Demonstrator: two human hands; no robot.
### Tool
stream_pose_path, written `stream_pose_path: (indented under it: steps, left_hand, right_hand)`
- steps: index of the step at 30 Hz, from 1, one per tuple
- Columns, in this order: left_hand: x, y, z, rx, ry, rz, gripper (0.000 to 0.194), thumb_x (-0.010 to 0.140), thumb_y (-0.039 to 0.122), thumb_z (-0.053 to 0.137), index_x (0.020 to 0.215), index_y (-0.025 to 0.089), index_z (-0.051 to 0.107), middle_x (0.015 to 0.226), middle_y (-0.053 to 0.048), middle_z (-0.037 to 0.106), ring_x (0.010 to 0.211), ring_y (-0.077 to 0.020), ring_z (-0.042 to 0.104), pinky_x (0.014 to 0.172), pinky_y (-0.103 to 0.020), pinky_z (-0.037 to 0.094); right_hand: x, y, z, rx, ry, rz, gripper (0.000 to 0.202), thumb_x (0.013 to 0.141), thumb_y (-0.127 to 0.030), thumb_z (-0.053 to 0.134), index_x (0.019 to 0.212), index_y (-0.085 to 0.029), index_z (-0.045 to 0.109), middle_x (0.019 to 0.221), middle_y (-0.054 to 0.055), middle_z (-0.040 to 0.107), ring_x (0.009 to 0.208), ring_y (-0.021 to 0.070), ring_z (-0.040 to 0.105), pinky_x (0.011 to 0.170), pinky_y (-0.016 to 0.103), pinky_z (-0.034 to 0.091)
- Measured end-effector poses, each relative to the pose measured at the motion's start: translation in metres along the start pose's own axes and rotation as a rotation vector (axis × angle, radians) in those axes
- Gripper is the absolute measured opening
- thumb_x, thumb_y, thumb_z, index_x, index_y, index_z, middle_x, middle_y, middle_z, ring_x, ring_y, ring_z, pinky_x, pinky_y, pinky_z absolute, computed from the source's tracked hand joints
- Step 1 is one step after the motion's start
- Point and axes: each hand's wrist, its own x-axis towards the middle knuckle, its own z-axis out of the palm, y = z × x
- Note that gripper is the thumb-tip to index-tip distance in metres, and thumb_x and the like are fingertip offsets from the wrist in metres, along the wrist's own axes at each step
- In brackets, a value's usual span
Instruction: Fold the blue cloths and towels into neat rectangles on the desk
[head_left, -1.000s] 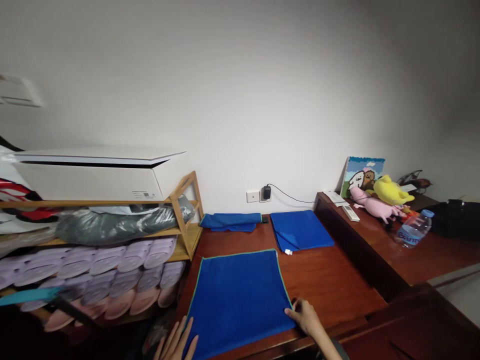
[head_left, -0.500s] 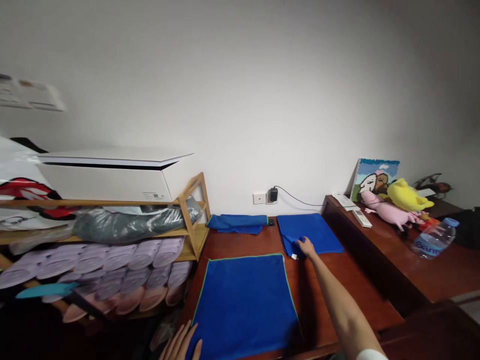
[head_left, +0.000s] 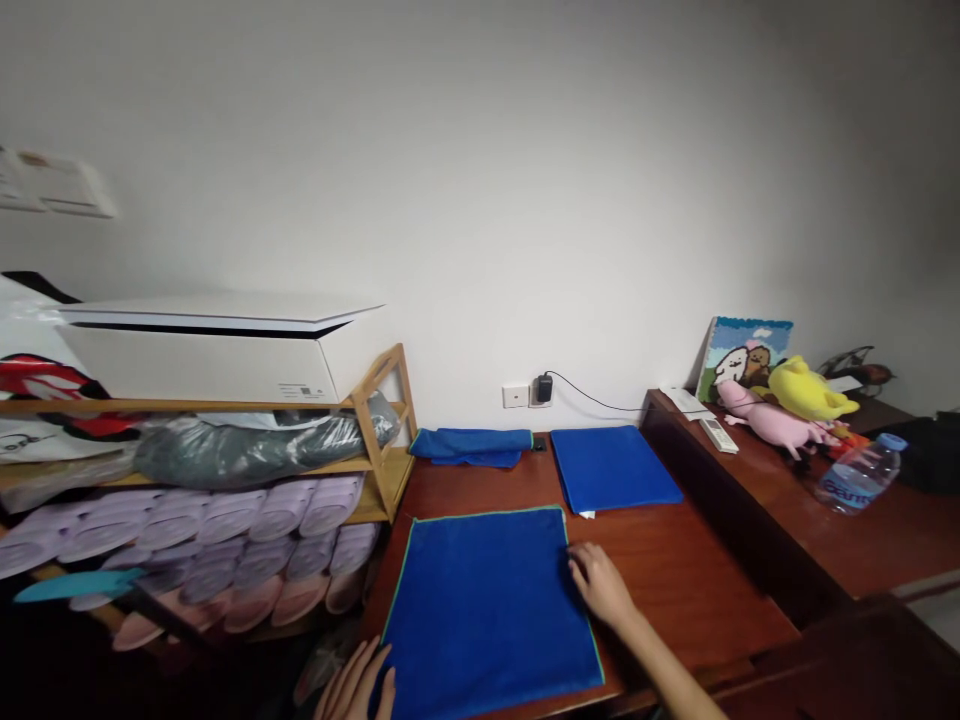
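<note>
A blue cloth (head_left: pixel 491 600) with green edging lies spread flat on the brown wooden table. My left hand (head_left: pixel 356 685) rests at its lower left edge, open with fingers stretched out, partly cut off by the frame's bottom. Over the cloth's right edge is my right hand (head_left: pixel 598 582), its fingers loosely bent and apart, with nothing visibly gripped. Behind it sits a flat stack of folded blue cloth (head_left: pixel 616 468), a small white tag showing at its front. A crumpled blue cloth (head_left: pixel 474 445) lies against the wall.
Left stands a wooden rack (head_left: pixel 382 450) with lilac slippers (head_left: pixel 232 512) and a white box (head_left: pixel 202 360) on top. A raised surface on the right bears a water bottle (head_left: pixel 861 478), plush toys (head_left: pixel 810 390) and a remote (head_left: pixel 718 434). A black plug (head_left: pixel 544 388) sits in the wall socket.
My right hand has let go of the folded stack's front left corner, which now lies flat, and has come nearer to the spread cloth's right edge. My left hand stays put.
</note>
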Motion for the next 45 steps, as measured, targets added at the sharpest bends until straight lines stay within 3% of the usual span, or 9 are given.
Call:
stream_pose_path:
  steps: [5, 8, 11, 15, 23, 30, 37, 42, 45]
  left_hand:
    - [0.037, 0.033, 0.012, 0.031, -0.168, 0.208, 0.054, 0.106, 0.051, 0.040, 0.147, 0.033, 0.071, 0.159, -0.002, 0.067, 0.149, -0.0267, 0.061, 0.126, -0.047, 0.049]
    - [0.041, 0.035, 0.024, 0.091, -0.307, 0.214, 0.058, 0.107, 0.053, 0.039, 0.160, 0.035, 0.057, 0.171, -0.003, 0.053, 0.158, -0.0267, 0.049, 0.130, -0.052, 0.043]
    - [0.029, 0.019, 0.030, 0.115, -0.346, 0.211, 0.060, 0.108, 0.055, 0.039, 0.165, 0.037, 0.048, 0.173, -0.003, 0.050, 0.162, -0.0260, 0.043, 0.131, -0.053, 0.039]
    - [0.024, 0.012, 0.029, 0.132, -0.346, 0.240, 0.060, 0.109, 0.056, 0.039, 0.166, 0.038, 0.046, 0.174, -0.003, 0.048, 0.162, -0.0278, 0.044, 0.131, -0.055, 0.039]
    - [0.080, 0.070, 0.048, 0.116, -0.347, 0.287, 0.056, 0.111, 0.050, 0.039, 0.165, 0.037, 0.047, 0.175, -0.004, 0.048, 0.161, -0.0290, 0.044, 0.133, -0.056, 0.036]
    - [0.081, 0.052, 0.065, 0.127, -0.405, 0.248, 0.060, 0.109, 0.058, 0.041, 0.166, 0.039, 0.045, 0.176, -0.004, 0.045, 0.163, -0.0299, 0.041, 0.133, -0.058, 0.034]
    - [0.118, 0.072, 0.077, 0.117, -0.381, 0.266, 0.059, 0.111, 0.053, 0.036, 0.164, 0.032, 0.050, 0.174, -0.009, 0.048, 0.162, -0.0304, 0.043, 0.133, -0.057, 0.034]
    - [0.134, 0.061, 0.083, 0.122, -0.425, 0.251, 0.059, 0.109, 0.058, 0.042, 0.164, 0.038, 0.049, 0.175, -0.007, 0.046, 0.162, -0.0323, 0.042, 0.132, -0.060, 0.034]
    - [0.136, 0.068, 0.085, 0.130, -0.410, 0.249, 0.060, 0.110, 0.056, 0.039, 0.165, 0.032, 0.050, 0.175, -0.010, 0.047, 0.163, -0.0320, 0.042, 0.132, -0.058, 0.033]
  right_hand:
    - [-0.078, -0.016, 0.053, -0.053, -0.021, -0.012, 0.066, 0.110, -0.059, 0.043, 0.169, -0.030, 0.046, 0.177, 0.003, 0.041, 0.163, 0.0312, 0.040, 0.135, 0.047, 0.033]
    - [-0.092, -0.014, 0.063, -0.108, -0.028, -0.047, 0.069, 0.111, -0.061, 0.042, 0.173, -0.032, 0.036, 0.180, 0.001, 0.031, 0.166, 0.0303, 0.034, 0.136, 0.048, 0.032]
    - [-0.090, -0.012, 0.059, -0.147, -0.053, -0.032, 0.068, 0.110, -0.060, 0.043, 0.172, -0.034, 0.036, 0.179, 0.000, 0.031, 0.166, 0.0309, 0.031, 0.137, 0.052, 0.027]
    - [-0.068, -0.025, 0.057, -0.193, -0.036, 0.061, 0.061, 0.108, -0.051, 0.048, 0.165, -0.031, 0.052, 0.176, 0.002, 0.037, 0.167, 0.0336, 0.030, 0.139, 0.055, 0.020]
    - [0.006, -0.055, 0.070, -0.218, -0.059, 0.084, 0.070, 0.112, -0.051, 0.035, 0.174, -0.019, 0.032, 0.181, 0.005, 0.019, 0.170, 0.0277, 0.018, 0.140, 0.048, 0.018]
    - [0.021, -0.048, 0.071, -0.275, -0.044, 0.177, 0.068, 0.112, -0.049, 0.030, 0.173, -0.020, 0.037, 0.180, 0.008, 0.026, 0.169, 0.0299, 0.023, 0.138, 0.053, 0.017]
    - [0.068, -0.049, 0.069, -0.285, -0.112, 0.167, 0.073, 0.113, -0.049, 0.025, 0.175, -0.012, 0.024, 0.183, 0.011, 0.015, 0.171, 0.0267, 0.010, 0.139, 0.046, 0.010]
    - [0.078, -0.035, 0.076, -0.295, -0.119, 0.160, 0.073, 0.112, -0.056, 0.026, 0.176, -0.020, 0.023, 0.184, 0.008, 0.012, 0.172, 0.0259, 0.007, 0.138, 0.048, 0.007]
    - [0.081, -0.040, 0.084, -0.299, -0.073, 0.171, 0.073, 0.113, -0.053, 0.025, 0.176, -0.015, 0.023, 0.184, 0.011, 0.012, 0.172, 0.0274, 0.007, 0.138, 0.049, 0.005]
